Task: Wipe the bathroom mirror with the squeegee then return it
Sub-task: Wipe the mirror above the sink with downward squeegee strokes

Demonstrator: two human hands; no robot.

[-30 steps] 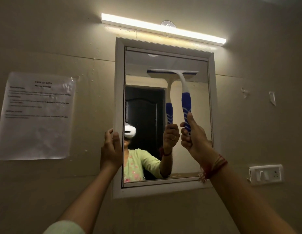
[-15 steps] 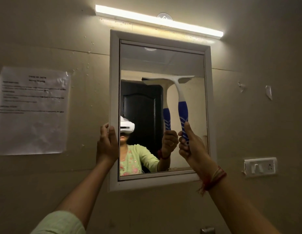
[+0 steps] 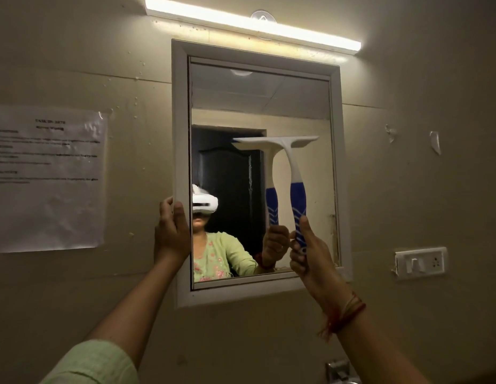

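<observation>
We see the right hand (image 3: 310, 253) wrapped round the blue grip of the squeegee (image 3: 298, 198), thumb up along it and fingers closed tight. The squeegee stands upright against the mirror (image 3: 257, 101), its white blade lying level on the glass about halfway up, on the mirror's right half. The left hand (image 3: 170, 234) grips the mirror's left frame edge low down, fingers curled over it. Above the mirror a light bar (image 3: 252, 23) glows. Left of the mirror a printed sheet (image 3: 47, 178) is stuck to the wall, and to its right, low, sits a switch plate (image 3: 420, 263).
</observation>
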